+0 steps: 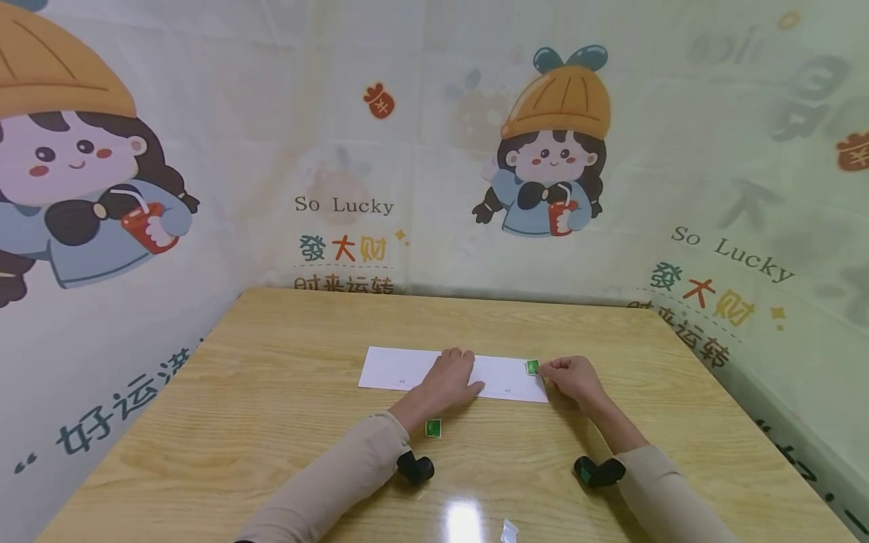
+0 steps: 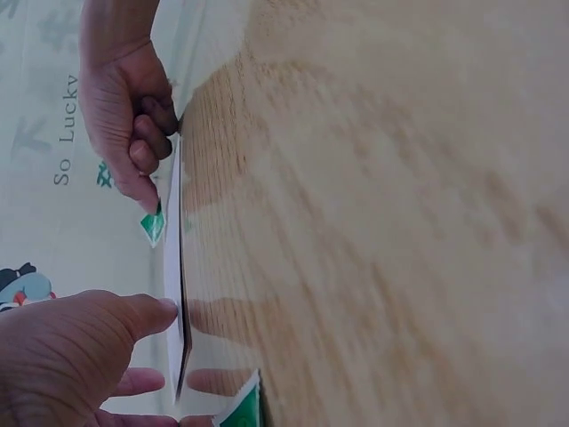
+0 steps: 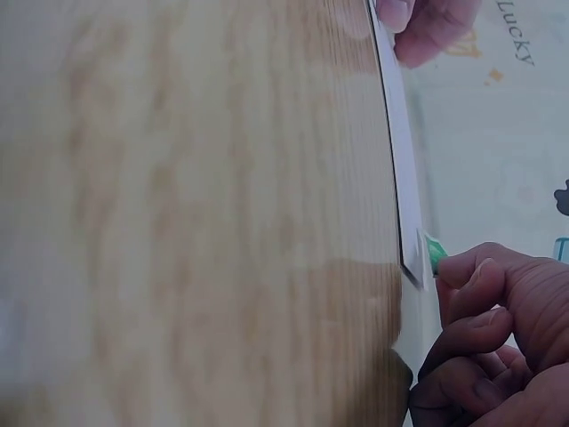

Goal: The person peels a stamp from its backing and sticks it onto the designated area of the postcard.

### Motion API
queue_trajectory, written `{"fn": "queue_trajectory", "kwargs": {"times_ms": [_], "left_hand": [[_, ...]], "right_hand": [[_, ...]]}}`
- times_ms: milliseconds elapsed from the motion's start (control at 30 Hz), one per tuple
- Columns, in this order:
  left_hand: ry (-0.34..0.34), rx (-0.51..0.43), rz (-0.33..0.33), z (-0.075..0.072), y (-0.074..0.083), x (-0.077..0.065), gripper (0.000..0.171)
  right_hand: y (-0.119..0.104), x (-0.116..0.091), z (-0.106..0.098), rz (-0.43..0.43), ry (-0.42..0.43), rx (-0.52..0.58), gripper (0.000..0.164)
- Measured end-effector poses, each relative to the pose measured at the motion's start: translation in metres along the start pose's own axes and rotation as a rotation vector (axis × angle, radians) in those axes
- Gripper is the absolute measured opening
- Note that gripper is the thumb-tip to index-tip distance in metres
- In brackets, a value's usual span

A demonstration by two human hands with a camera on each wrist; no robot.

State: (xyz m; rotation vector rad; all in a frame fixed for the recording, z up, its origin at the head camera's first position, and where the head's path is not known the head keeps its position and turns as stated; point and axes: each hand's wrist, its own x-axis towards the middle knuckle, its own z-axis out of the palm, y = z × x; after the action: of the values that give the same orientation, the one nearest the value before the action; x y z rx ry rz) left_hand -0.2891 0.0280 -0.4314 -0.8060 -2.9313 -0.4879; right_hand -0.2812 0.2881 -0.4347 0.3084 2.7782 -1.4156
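A long white paper strip, like envelopes end to end, lies flat across the table; whether it is one piece or two is hidden under my left hand. That hand rests on its middle, fingers stretched away and thumb out to the right. At the strip's upper right corner my right hand pinches a small green stamp between thumb and fingertips. In the left wrist view this stamp stands tilted against the paper's face. A second green stamp lies on the table beside my left wrist.
The wooden table reaches back to a printed cloth backdrop. A small whitish scrap lies at the front edge of view. Black wrist cameras sit below both wrists.
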Motion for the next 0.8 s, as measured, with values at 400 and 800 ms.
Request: {"fn": "queue_trajectory", "kwargs": {"times_ms": [400, 800], "left_hand": [[-0.01, 0.026, 0.01, 0.0024, -0.001, 0.001, 0.042], [-0.029, 0.035, 0.002, 0.0004, 0.0025, -0.0009, 0.043]], "right_hand": [[-0.0037, 0.0004, 0.0004, 0.001, 0.004, -0.02, 0.023], [-0.0017, 0.0057, 0.0027, 0.013, 0.016, -0.031, 0.021]]}}
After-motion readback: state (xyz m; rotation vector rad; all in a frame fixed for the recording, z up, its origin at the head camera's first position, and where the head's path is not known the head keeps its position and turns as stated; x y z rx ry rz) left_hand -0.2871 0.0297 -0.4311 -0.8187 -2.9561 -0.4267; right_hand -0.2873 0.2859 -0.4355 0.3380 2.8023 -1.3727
